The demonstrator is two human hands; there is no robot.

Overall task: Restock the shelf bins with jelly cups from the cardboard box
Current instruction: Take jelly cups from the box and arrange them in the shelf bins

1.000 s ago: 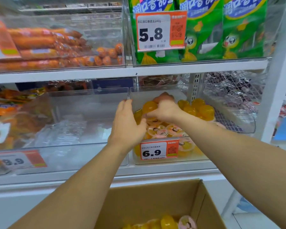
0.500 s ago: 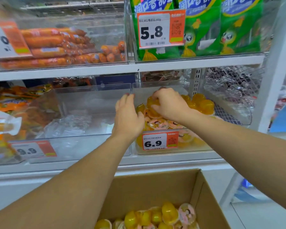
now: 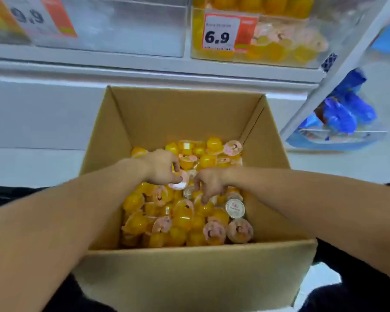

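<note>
left hand (image 3: 161, 168): pinching a pink-lidded jelly cup (image 3: 180, 180)
right hand (image 3: 209, 183): fingers curled down, touching the cups, holding none
target bin (image 3: 311, 61): up and right of the cardboard box (image 3: 189, 266)

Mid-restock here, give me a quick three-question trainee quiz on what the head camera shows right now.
1. True or false: both hands are down inside the cardboard box.
2. Multiple choice: what does the left hand hold between its fingers? A) a price tag B) a jelly cup with a pale pink lid C) a blue packet
3. Fill in: the price tag on the bin of jelly cups reads ___.

Key:
1. True. The right hand also reaches among the cups, fingers curled; whether it grips one cannot be told.
2. B
3. 6.9
</note>
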